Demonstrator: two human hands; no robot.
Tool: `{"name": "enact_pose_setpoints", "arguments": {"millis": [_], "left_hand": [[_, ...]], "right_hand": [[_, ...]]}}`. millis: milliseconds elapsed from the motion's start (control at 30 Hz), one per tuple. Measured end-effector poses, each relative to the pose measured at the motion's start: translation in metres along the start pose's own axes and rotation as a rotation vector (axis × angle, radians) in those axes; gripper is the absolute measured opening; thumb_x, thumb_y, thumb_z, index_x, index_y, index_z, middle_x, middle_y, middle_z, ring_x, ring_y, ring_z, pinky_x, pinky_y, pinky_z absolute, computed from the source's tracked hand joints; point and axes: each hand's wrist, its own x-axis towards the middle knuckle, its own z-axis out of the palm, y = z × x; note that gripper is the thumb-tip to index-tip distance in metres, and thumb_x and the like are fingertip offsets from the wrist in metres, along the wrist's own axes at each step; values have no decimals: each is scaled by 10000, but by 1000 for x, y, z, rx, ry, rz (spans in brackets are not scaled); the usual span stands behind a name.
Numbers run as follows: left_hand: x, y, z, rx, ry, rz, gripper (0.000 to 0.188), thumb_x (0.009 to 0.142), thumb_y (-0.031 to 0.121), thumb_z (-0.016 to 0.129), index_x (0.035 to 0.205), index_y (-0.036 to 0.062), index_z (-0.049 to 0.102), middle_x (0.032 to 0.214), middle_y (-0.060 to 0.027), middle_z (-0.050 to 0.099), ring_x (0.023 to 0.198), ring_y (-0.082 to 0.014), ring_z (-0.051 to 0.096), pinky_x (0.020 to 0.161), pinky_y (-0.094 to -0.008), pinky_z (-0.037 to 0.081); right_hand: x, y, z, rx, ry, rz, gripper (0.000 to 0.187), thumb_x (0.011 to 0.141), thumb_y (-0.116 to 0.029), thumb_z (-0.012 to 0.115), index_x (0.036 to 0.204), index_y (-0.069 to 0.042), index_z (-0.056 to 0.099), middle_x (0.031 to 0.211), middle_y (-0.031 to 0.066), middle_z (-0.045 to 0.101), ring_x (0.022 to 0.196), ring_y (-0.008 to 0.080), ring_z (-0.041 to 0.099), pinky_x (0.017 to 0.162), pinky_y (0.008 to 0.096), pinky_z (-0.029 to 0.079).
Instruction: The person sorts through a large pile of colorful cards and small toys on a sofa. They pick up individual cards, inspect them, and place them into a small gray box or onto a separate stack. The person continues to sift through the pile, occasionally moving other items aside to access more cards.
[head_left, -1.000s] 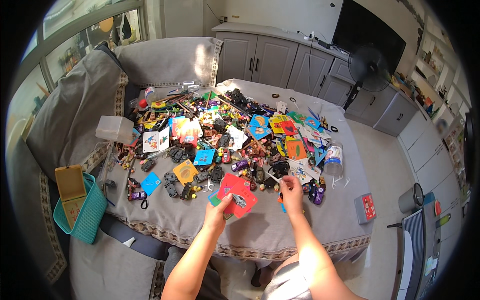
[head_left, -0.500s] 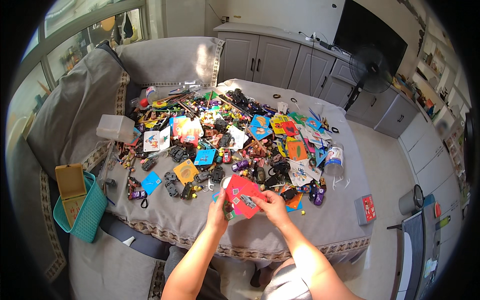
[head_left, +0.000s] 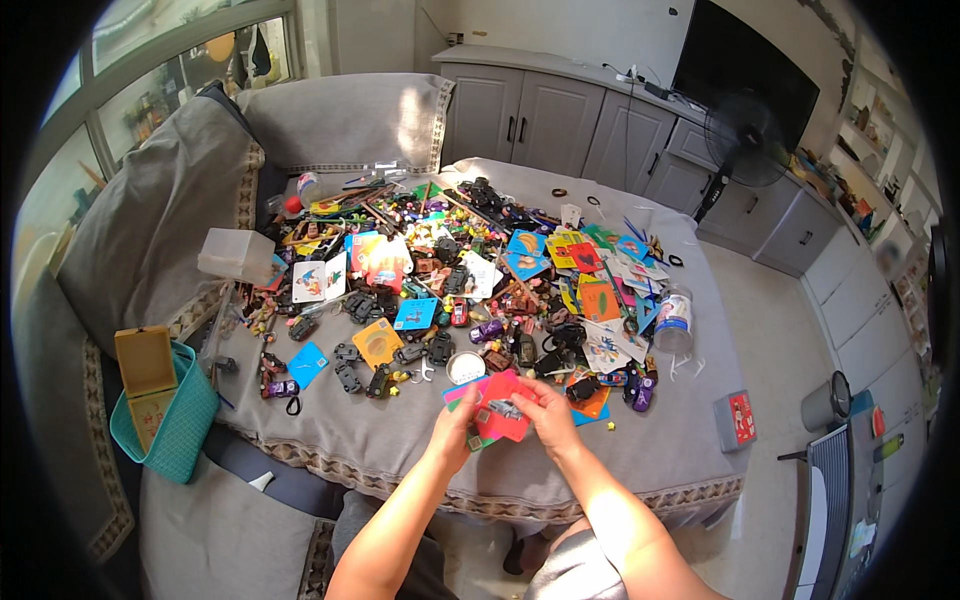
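Near the front edge of the cloth-covered surface, both my hands hold a small stack of picture cards [head_left: 506, 410]. A red card with a grey vehicle picture is on top, and blue, green and pink edges stick out beneath it. My left hand [head_left: 458, 428] pinches the stack's left side; my right hand [head_left: 545, 412] grips its right side. Just beyond the stack lies a round white lid [head_left: 466, 367]. Toy cars lie around it, including a black one [head_left: 440, 348] and a purple one [head_left: 487, 331]. A yellow card [head_left: 378, 344] and a blue card [head_left: 415, 314] lie farther left.
A large heap of toys, pencils and cards [head_left: 605, 300] spreads over the grey cloth [head_left: 330, 425]. A clear jar [head_left: 673, 322] and a red-and-grey box [head_left: 735, 420] stand right. At left are a translucent tub [head_left: 236, 255] and a teal basket [head_left: 180, 440]. A fan [head_left: 742, 140] stands behind.
The cards in my hands have been drawn closer together and slightly nearer me. The white lid, partly covered before, now shows fully. The whole view has shifted a little.
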Motion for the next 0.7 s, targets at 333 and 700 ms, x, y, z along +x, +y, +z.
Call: {"name": "enact_pose_setpoints", "arguments": {"millis": [333, 700], "left_hand": [[-4, 13, -4, -116, 14, -25, 341, 887, 231, 536, 1173, 47, 505, 1043, -80, 595, 895, -207, 610, 760, -356, 517], [-29, 25, -4, -27, -114, -159, 514, 780, 323, 654, 1189, 67, 476, 1033, -82, 576, 920, -197, 596, 724, -361, 508]], "right_hand": [[-17, -22, 20, -964, -317, -475, 1026, 614, -363, 796, 1411, -106, 203, 1419, 131, 252, 1335, 317, 183, 1080, 427, 178], [-19, -8, 40, -1144, -270, -664, 958, 547, -247, 781, 1343, -72, 278, 1266, 153, 368, 1224, 332, 329, 1057, 455, 231]]}}
